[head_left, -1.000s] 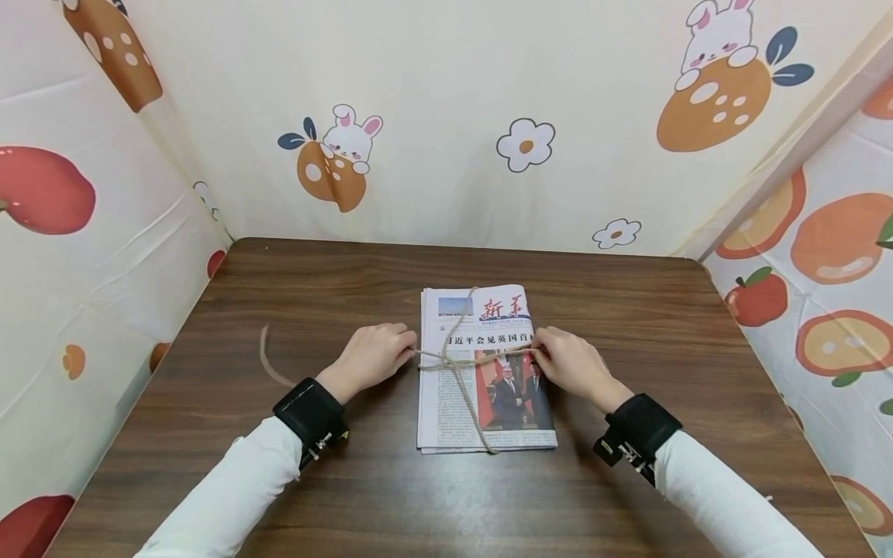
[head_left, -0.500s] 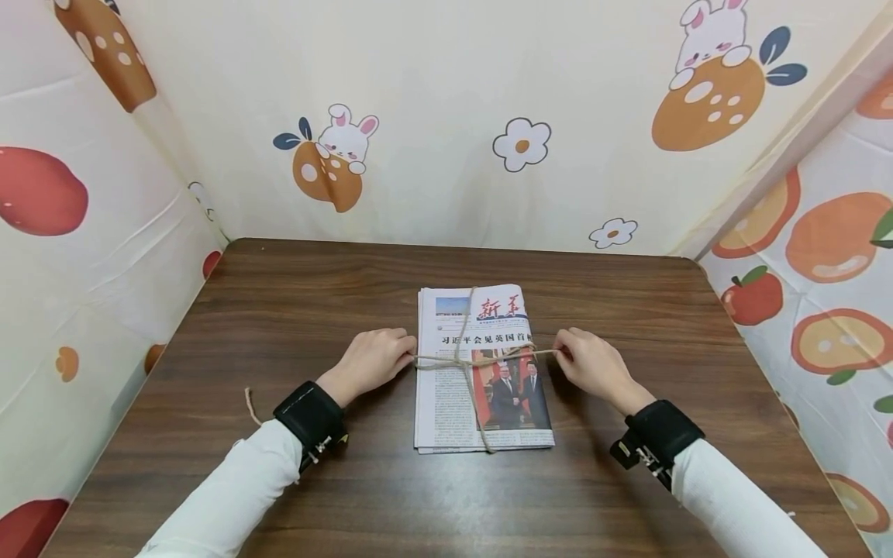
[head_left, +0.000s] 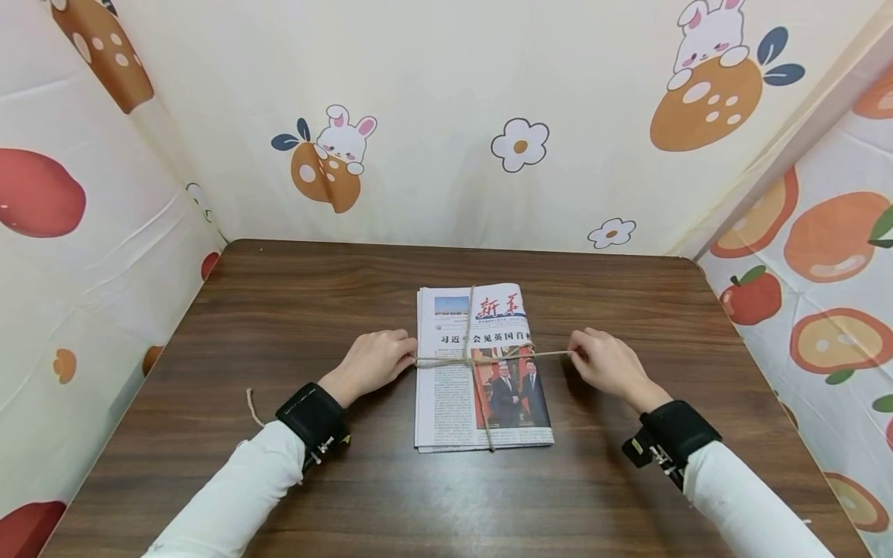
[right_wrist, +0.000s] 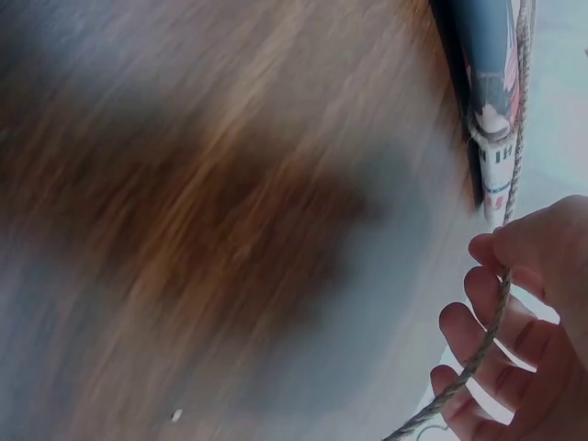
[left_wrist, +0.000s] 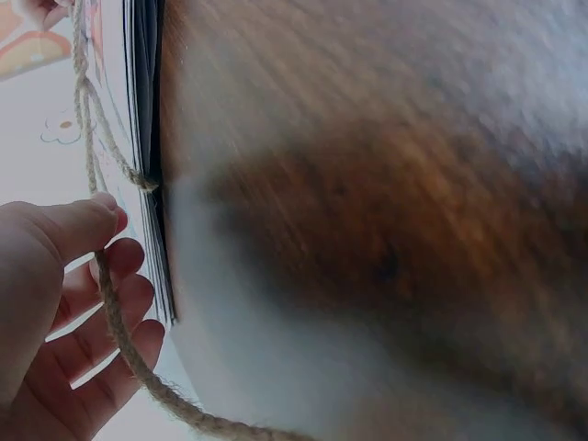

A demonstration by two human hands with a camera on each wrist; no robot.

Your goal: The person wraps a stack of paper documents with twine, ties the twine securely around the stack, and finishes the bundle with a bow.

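I log the newspapers [head_left: 446, 403] toward the far edge of the worktop [head_left: 446, 504], midway between its sides, left hand [head_left: 374, 363] and right hand [head_left: 608, 364] each pinching the twine [head_left: 467, 359] crossed over them; uneven pulling, I judge, could drag them askew.

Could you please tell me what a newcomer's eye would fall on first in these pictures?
Probably the folded newspapers near the middle of the brown table, crossed by twine. On either side, the left hand and right hand pinch the twine. Behind, cartoon rabbits decorate the pale backdrop.
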